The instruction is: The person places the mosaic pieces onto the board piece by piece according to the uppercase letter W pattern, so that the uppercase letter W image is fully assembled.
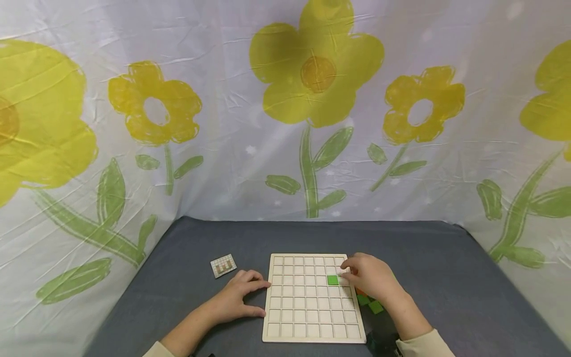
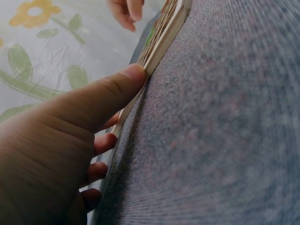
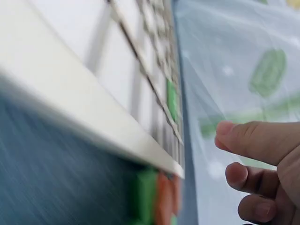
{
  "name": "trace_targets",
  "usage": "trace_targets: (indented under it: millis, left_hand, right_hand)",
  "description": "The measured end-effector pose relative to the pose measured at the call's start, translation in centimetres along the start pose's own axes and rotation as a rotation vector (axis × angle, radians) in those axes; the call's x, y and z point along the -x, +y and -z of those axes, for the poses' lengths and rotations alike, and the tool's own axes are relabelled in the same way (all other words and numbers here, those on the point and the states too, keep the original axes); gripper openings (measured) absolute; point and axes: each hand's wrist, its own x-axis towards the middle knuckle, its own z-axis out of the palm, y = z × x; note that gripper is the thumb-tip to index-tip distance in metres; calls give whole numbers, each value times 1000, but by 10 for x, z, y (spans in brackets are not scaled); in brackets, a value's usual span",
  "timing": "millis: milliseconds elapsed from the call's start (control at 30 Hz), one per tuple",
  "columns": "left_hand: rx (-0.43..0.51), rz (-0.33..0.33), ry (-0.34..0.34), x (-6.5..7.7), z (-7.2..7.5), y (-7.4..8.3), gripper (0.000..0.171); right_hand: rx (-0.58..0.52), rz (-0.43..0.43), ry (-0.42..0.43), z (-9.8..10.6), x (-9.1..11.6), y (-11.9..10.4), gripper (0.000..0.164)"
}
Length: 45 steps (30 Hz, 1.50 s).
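A pale wooden grid board (image 1: 300, 303) lies on the dark cloth in the head view. One green square tile (image 1: 332, 280) sits in a cell toward its upper right. My left hand (image 1: 236, 300) touches the board's left edge with thumb and fingers spread apart; in the left wrist view the thumb (image 2: 110, 91) lies against the wooden rim. Over the upper right part of the board is my right hand (image 1: 374, 277), just right of the green tile. Its thumb and loosely bent fingers stand apart in the right wrist view, with nothing seen between them.
Loose green tiles (image 1: 376, 307) and an orange tile (image 1: 360, 291) lie beside the board's right edge, partly hidden by the right arm. A small patterned card (image 1: 223, 266) lies left of the board. Behind the table hangs a flowered curtain (image 1: 232, 188).
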Motion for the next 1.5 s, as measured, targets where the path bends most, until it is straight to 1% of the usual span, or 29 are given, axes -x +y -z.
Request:
trace_targets:
  millis: [133, 200, 300, 400, 500, 600, 733, 833, 967, 1133, 1333, 1500]
  left_hand:
    - [1, -11, 7, -1, -1, 0, 67]
    - [2, -14, 14, -2, 0, 1, 67]
    - [4, -14, 21, -2, -1, 0, 66]
    - [0, -22, 36, -1, -2, -2, 65]
    - [-11, -37, 53, 0, -3, -4, 64]
    - [-9, -46, 66, 1, -4, -5, 63]
    - [-4, -57, 74, -1, -4, -6, 63]
    - [-3, -64, 71, -1, -5, -6, 63]
    - [-2, -55, 67, -1, -5, -7, 64]
    - [-5, -42, 58, -1, -2, -7, 66]
    - [-3, -38, 61, 0, -2, -7, 65]
    - [-17, -52, 68, -1, -5, -8, 66]
  right_hand:
    - [-46, -73, 2, 21, 4, 16, 16]
    - [-73, -96, -1, 31, 6, 24, 17]
    - [-110, -108, -7, 45, 10, 36, 20]
    - [-138, -121, -12, 54, 13, 44, 22]
    - [-147, -138, -13, 58, 15, 51, 23]
    - [-143, -143, -11, 57, 15, 55, 24]
    - [-154, -134, -17, 49, 13, 59, 26]
    - [-174, -130, -43, 42, 11, 61, 29]
    - [-195, -119, -78, 33, 8, 59, 31]
    - [-225, -141, -118, 23, 4, 55, 32]
    - [-231, -184, -174, 9, -1, 54, 34]
    - [-199, -169, -168, 5, 0, 55, 29]
